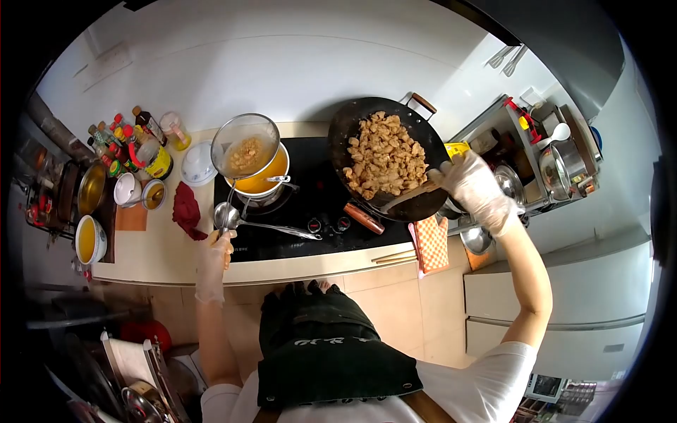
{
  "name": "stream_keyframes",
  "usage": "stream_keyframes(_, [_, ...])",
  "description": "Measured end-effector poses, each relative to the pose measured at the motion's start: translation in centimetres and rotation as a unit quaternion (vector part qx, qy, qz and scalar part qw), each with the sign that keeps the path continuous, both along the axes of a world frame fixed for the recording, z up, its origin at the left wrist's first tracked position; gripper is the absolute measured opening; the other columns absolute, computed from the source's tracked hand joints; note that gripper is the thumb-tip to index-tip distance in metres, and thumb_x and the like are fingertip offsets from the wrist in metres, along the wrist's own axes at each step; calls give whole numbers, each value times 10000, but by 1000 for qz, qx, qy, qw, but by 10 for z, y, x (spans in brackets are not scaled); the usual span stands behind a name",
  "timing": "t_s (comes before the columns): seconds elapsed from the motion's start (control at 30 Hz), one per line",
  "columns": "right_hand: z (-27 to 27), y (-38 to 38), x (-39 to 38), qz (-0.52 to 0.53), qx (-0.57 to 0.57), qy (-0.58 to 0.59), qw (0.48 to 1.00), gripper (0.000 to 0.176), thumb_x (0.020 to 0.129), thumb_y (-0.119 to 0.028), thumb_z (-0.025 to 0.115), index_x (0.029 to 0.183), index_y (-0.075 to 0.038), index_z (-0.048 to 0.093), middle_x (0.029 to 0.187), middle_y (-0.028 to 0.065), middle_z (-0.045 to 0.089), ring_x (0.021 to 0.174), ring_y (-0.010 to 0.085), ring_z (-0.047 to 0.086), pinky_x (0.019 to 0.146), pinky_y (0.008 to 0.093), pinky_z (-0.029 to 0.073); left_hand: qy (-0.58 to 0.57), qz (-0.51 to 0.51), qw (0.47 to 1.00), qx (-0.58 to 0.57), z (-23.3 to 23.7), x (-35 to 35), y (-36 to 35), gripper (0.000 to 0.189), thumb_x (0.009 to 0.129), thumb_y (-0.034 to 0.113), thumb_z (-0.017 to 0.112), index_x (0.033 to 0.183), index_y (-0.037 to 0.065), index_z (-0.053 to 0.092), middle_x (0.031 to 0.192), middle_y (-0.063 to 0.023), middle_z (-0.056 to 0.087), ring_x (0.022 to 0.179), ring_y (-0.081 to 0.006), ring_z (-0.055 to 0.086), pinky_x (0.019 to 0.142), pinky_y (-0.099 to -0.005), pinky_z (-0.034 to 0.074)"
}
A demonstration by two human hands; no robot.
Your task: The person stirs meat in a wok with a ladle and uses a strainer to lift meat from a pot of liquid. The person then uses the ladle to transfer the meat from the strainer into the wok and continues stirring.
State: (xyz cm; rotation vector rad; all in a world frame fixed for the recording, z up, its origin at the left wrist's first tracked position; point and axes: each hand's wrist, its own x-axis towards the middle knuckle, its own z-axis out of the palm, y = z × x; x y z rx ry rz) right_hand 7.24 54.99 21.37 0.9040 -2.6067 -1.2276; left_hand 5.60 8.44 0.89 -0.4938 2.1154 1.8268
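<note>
My left hand, in a clear plastic glove, is closed round the handle of a mesh strainer. Pieces of fried food lie in the strainer, which is over a pot of yellow oil. A metal ladle lies on the stove beside that hand, its bowl near my fingers. My right hand, gloved too, grips a spatula that reaches into a black wok. Browned chunks of meat fill the wok's middle.
Sauce bottles, a white lid, a dark red cloth and bowls stand left of the stove. Chopsticks and a checked cloth lie at the front edge. A rack of cookware stands right.
</note>
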Motion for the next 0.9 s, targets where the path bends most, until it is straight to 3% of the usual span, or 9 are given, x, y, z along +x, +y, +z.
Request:
stream_keyframes(0.07, [-46,-9,-8,-19,-2,-13,1000,138,721,-61,608,850,-102,585,685,14,518,611,181,544,521,289,405,-5,3,1000,-7,0,0,0,243,925,197,503,961,10,655,576,39,461,390,-30,357,378,-207,290])
stream_keyframes(0.17, [-126,-40,-7,29,185,220,957,110,630,27,574,710,-49,582,681,43,477,585,174,490,521,286,385,-13,13,1000,-7,0,0,1,256,920,204,503,962,1,652,576,35,462,384,-32,350,370,-213,282])
stream_keyframes(0.27, [-183,-38,-32,-79,316,149,934,193,696,-15,552,879,10,610,732,97,473,591,202,451,546,362,375,6,11,1000,6,-1,-1,-1,263,918,209,504,959,-5,649,578,32,465,382,-35,347,365,-217,276])
stream_keyframes(0.4, [-180,22,-51,-218,-49,200,954,157,801,-68,557,940,-29,620,709,75,549,627,250,570,547,390,438,17,9,1000,14,-10,0,-8,259,921,209,501,954,-2,647,579,32,466,388,-33,352,366,-217,275])
stream_keyframes(0.43, [-178,52,-51,-227,-188,208,933,98,831,-90,552,893,-64,624,676,69,566,643,269,610,551,400,464,18,11,1000,17,-11,-1,-8,257,922,211,502,953,2,647,578,33,466,390,-33,355,366,-217,276])
stream_keyframes(0.53, [-164,88,-14,-380,-327,123,857,160,892,-147,556,995,-89,664,798,134,650,746,328,653,647,429,514,5,9,1000,8,-1,-1,-5,244,921,212,506,954,18,650,577,37,466,387,-33,353,365,-217,278])
stream_keyframes(0.6, [-165,103,4,-545,-405,29,734,322,857,-256,632,1133,-90,658,965,177,677,896,338,657,756,403,521,14,11,1000,13,-2,1,-5,240,919,217,507,951,28,652,581,40,467,390,-33,354,371,-214,285])
stream_keyframes(0.73, [-201,128,55,-498,-533,17,684,489,842,-254,658,1315,-192,550,991,209,648,933,374,628,794,391,508,-9,9,1000,2,0,-3,-1,233,916,221,507,949,45,655,591,44,468,402,-33,357,388,-207,297])
stream_keyframes(0.9, [-125,97,99,-474,-415,86,772,511,829,-193,655,1326,-231,544,889,155,677,817,323,663,693,383,517,-13,8,1000,3,0,-4,1,217,910,217,512,948,62,660,589,46,463,402,-32,358,385,-206,289])
